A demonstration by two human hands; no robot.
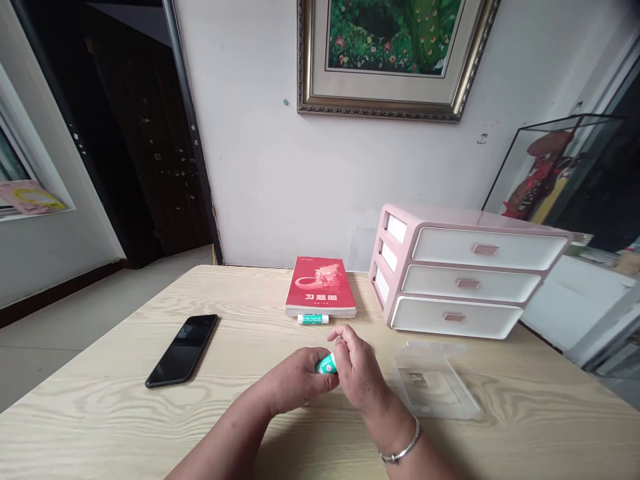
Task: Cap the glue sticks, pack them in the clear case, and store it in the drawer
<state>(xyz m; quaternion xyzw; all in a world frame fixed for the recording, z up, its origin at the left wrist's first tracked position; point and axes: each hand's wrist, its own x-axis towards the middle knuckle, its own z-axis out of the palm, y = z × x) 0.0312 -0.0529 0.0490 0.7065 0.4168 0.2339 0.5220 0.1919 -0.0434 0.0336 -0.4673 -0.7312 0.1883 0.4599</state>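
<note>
Green-and-white cylindrical stick (326,364), plastic by its look, sits slanted between the two hands above the near part of the pale wood-grain counter (245,307). Left hand (304,377): fingers clamped round the barrel, thumb along the near side. Right hand (359,371): fingers curled at the stick's other end; contact likely, but the fingertips are hidden, so cannot tell whether they grip. Handling estimate: light, stiff, fairly smooth, hardly fragile; best hold is mid-barrel, thumb opposed to fingers, since a round body could roll or twist. Surface: looks flat and smooth; a second green-and-white cylindrical stick (313,319) lies just in front of a thick red paperback book (323,283). Black flat smartphone (183,350) to the left; clear plastic rectangular case (467,399) to the right, with a pink-and-white three-drawer plastic unit (467,283) behind. Room: white wall (250,133), ornate metallic-toned picture frame (380,110), dark doorway (140,133) at left.
</note>
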